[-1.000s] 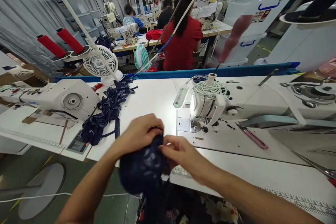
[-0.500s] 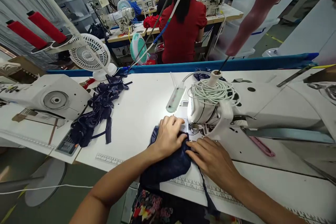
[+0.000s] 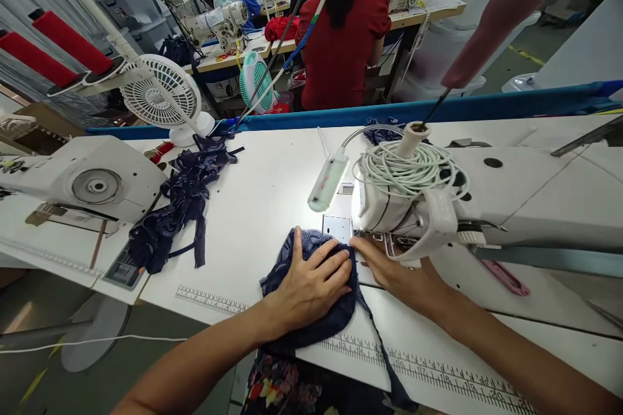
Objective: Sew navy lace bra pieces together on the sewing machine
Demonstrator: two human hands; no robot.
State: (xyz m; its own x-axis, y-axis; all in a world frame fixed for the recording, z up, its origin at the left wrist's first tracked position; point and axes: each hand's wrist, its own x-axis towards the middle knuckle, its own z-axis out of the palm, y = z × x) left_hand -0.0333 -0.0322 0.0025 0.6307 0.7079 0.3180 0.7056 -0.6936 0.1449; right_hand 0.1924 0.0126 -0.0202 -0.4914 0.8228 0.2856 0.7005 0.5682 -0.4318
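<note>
A folded piece of navy cloth [image 3: 287, 266] lies on the white sewing table, left of the sewing machine's head [image 3: 389, 201]. My left hand [image 3: 311, 285] rests flat on it, fingers spread. Beside the metal needle plate [image 3: 337, 227], my right hand [image 3: 399, 275] reaches under the machine's front, a stretched finger touching the cloth's upper right corner. Its other fingers are partly hidden by the machine. From the cloth's right side a narrow navy strip [image 3: 382, 343] trails over the table's front edge.
A heap of navy strips [image 3: 180, 207] lies to the left, near a second machine [image 3: 92, 178]. A lamp [image 3: 327, 181] hangs behind the needle area. Coiled pale cord [image 3: 409, 168] tops the machine head. Pink tweezers [image 3: 506, 277] lie right. A person in red [image 3: 341, 45] sits beyond.
My left hand has gone from bunched fingers near the presser foot to lying flat, lower on the cloth. My right hand has moved up under the machine's front. The needle plate is more exposed.
</note>
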